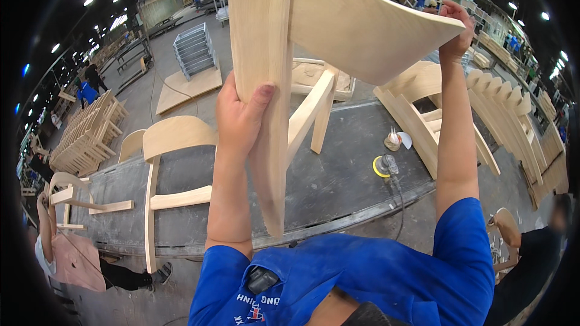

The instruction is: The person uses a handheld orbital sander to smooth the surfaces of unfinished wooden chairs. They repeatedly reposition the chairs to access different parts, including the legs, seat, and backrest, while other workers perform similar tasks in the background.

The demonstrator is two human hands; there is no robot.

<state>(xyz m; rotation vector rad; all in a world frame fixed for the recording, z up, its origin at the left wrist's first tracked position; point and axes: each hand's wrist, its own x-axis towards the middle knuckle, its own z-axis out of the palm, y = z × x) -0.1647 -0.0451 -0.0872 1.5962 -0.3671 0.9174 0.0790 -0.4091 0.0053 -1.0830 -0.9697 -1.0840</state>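
A pale, unfinished wooden chair back frame (260,30) is held up in front of me, above a dark worktable (338,193). Its broad curved backrest (362,24) spreads to the right from a thick post, and a lower rail (311,108) runs behind that post. My left hand (238,115) is closed around the post, its thumb lying across the near face. At the backrest's far right end, my right hand (457,33) grips the edge, with some fingers hidden behind the wood.
A corded sander (385,166) with a yellow pad lies on the table, near a small rounded object (393,140). Other chair frames (181,139) stand left, and more (417,121) sit right. People work at the far left (75,253) and right (531,259). Grey metal racks (194,51) stand beyond.
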